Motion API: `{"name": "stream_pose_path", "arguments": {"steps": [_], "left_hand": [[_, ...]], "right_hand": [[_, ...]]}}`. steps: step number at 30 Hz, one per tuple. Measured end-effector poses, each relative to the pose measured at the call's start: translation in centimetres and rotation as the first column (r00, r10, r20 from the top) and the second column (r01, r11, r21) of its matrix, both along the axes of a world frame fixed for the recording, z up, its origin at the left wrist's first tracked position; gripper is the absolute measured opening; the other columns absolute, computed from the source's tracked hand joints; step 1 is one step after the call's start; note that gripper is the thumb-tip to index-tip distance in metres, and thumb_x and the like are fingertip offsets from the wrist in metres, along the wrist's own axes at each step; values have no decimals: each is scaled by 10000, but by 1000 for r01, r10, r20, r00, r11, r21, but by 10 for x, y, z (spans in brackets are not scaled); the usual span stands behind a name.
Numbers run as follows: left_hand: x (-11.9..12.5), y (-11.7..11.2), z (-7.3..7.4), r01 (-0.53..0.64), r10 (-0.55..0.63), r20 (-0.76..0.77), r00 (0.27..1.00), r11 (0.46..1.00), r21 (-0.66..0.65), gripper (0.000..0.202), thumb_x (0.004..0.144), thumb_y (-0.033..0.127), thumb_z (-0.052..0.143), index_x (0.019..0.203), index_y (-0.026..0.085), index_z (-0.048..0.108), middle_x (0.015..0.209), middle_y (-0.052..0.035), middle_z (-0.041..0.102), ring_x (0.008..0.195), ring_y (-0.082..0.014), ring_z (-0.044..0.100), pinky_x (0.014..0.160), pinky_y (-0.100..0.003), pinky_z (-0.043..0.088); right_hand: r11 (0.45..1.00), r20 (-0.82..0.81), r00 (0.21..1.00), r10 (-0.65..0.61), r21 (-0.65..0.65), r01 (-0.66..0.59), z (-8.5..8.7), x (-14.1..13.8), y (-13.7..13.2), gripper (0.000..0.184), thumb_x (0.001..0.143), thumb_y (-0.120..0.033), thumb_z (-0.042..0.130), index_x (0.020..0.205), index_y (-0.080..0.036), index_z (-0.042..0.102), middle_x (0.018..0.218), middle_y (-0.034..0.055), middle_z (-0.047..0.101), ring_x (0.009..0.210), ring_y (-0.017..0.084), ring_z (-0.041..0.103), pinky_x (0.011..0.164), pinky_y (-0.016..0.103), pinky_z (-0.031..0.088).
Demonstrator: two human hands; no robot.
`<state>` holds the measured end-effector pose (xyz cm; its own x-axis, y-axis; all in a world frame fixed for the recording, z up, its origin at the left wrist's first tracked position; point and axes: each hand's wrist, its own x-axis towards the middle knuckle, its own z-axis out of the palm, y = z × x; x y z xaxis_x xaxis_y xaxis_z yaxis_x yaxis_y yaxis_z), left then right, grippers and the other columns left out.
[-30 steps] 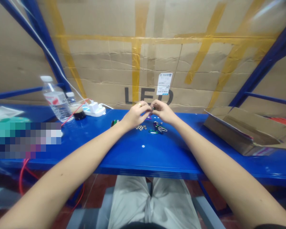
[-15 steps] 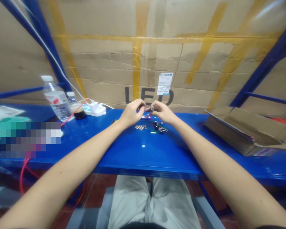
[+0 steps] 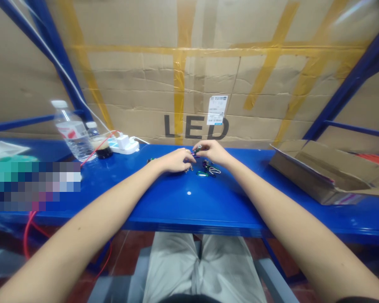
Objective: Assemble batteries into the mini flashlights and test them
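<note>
Both my arms reach out over the blue table [image 3: 189,210]. My left hand [image 3: 176,160] rests low on the table, its fingers bent down over a little heap of small silver pieces [image 3: 189,169], which it mostly hides. My right hand [image 3: 213,152] hovers just beside it, pinching a small dark and silver part [image 3: 197,148] at its fingertips. A cluster of coloured clips [image 3: 208,170], green, purple and silver, lies right under and in front of my right hand. A single white dot [image 3: 188,193] sits on the table nearer to me.
A water bottle [image 3: 72,131], a dark small jar [image 3: 101,148] and a white power strip [image 3: 124,144] with a red cable stand at the left. An open cardboard box [image 3: 322,172] lies at the right. A taped cardboard wall marked LED [image 3: 196,126] closes the back.
Both hands have dropped from in front of the cardboard to the table. My left hand has gone down onto the silver pieces; my right hand still pinches its small part.
</note>
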<state>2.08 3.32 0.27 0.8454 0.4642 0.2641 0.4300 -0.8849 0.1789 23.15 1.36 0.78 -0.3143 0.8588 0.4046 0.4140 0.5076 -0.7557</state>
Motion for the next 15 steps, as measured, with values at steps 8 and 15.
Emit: {"name": "stream_pose_path", "arguments": {"steps": [8, 15], "left_hand": [[-2, 3, -3, 96, -96, 4, 995, 994, 59, 179, 820, 233, 712, 961, 293, 803, 1023, -55, 707, 1051, -245, 583, 934, -374, 477], [0, 3, -3, 117, -117, -7, 993, 989, 96, 116, 790, 177, 755, 827, 280, 794, 953, -35, 693, 971, -223, 563, 875, -339, 455]], "right_hand": [[946, 221, 971, -86, 323, 10, -5, 0, 2, 162, 758, -110, 671, 801, -228, 773, 857, 48, 684, 851, 210, 635, 822, 345, 484], [937, 311, 938, -152, 347, 37, -4, 4, 3, 266, 774, -37, 613, 891, -211, 777, 945, 61, 747, 908, 224, 661, 853, 347, 481]]}}
